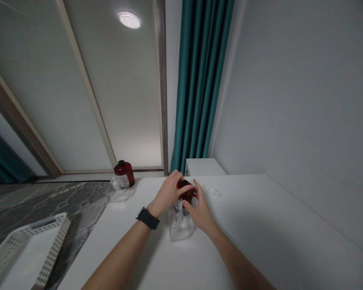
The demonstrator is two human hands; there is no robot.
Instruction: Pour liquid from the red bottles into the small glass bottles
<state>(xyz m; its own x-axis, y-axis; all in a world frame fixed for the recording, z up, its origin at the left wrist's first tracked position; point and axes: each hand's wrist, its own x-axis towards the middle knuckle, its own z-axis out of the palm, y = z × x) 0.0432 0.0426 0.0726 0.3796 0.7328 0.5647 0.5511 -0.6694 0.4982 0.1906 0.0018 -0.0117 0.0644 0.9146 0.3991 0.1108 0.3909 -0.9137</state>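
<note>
Reached over a white table (245, 245), spread beneath both hands. Had left hand (168, 189) and right hand (201, 211) close together, clasped around opposite sides of a dark red bottle (188, 196): held it directly between them, touching both, with neither nearer. Could not tell its long axis for certain behind the hands.

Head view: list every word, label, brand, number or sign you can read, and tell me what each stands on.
No text can be read anywhere in this view.
Far red bottle: white label with faint marks, too small and blurred to read.
Nearer red bottle: mostly covered; a pale patch low on it may be a label, but no letters are legible.
Dark wristwatch: no legible marking.
</note>
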